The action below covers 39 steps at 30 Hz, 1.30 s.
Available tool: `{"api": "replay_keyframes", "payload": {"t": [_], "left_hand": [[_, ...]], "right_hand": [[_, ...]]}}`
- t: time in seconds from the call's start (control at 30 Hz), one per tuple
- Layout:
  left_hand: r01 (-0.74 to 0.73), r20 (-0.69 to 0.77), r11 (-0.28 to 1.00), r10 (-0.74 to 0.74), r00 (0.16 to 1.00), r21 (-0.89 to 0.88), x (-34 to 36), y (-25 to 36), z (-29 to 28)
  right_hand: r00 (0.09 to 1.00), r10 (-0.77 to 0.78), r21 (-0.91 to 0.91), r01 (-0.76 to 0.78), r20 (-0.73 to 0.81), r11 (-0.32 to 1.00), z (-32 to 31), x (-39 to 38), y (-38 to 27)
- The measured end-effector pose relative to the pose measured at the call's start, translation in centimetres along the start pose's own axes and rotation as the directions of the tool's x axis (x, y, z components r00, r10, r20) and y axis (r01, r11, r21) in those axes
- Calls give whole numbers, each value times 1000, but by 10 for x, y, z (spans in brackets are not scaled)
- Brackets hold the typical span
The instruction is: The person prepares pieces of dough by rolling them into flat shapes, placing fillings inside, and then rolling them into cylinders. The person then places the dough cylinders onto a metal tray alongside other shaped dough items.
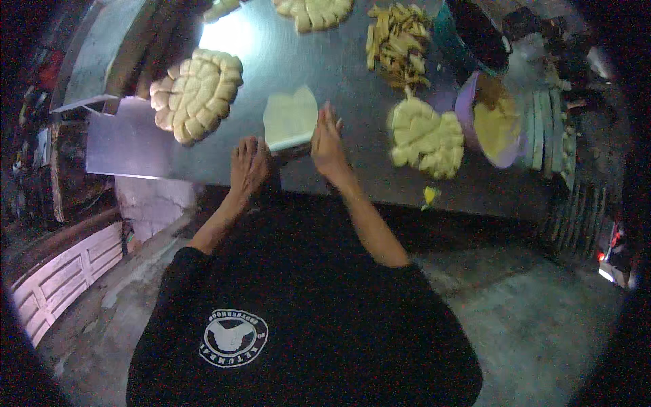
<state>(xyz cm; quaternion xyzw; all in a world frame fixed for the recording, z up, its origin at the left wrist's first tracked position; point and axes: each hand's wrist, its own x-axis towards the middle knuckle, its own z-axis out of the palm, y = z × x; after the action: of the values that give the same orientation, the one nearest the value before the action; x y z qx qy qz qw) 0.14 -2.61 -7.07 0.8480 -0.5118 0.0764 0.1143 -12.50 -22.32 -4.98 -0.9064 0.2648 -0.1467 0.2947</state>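
Observation:
A thin pale dough sheet [290,117] lies on the metal table before me. Across its near edge runs a short white bar, apparently a rolling pin [290,142]. My left hand [249,165] is at the bar's left end, palm down, its fingers bent over it. At the right end is my right hand [329,144], edge-on, with fingers stretched forward and blurred by motion; how it touches the bar is hidden. To the left sits a large flat cluster of cut dough pieces [196,97]. Another dough cluster [426,138] lies to the right.
Beyond lie more dough pieces [313,12] and a pile of yellowish strips [397,42]. A purple tub [465,112] with yellow contents stands at the right, near a dark teal-rimmed basin [447,30]. A small yellow thing [428,197] rests at the table's near edge.

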Motion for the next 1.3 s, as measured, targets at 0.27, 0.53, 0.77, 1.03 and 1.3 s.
{"api": "replay_keyframes", "payload": {"t": [0.27, 0.53, 0.77, 1.03, 1.3], "left_hand": [[51, -58, 960, -69, 996, -275, 86, -21, 32], [193, -234, 981, -196, 952, -38, 211, -53, 51], [31, -234, 812, -204, 951, -582, 193, -46, -5], [-51, 230, 643, 346, 910, -765, 30, 35, -81], [109, 124, 980, -88, 988, -170, 85, 45, -6]], "right_hand": [[992, -114, -304, 94, -48, 948, -1, 70, 9], [987, 13, -483, -89, -157, 871, 4, 199, -4], [969, 81, 203, -33, -234, 979, -39, 186, -15], [969, -151, 185, 114, 197, 976, -48, -37, -42], [997, -70, -293, 78, 36, 953, -3, 46, -17]]}}
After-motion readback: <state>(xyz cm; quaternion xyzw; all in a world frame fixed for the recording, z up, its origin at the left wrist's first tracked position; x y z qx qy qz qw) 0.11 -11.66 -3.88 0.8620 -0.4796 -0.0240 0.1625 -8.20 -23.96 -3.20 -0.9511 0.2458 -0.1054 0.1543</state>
